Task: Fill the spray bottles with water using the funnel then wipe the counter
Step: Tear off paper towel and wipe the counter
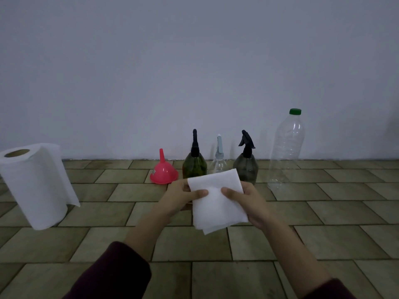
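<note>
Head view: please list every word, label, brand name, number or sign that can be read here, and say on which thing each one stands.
There is no text that can be read.
pink funnel: a small pale mark on its side, too small and blurred to read.
large clear bottle: no label shows.
three spray bottles: no print shows.
paper towel roll and folded paper towel: plain white.

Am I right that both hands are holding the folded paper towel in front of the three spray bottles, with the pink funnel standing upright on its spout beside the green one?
Not quite: in the head view the pink funnel sits upside down on its wide rim, spout pointing up, beside the green spray bottle. The rest holds: the left hand and right hand hold the folded paper towel.
</note>
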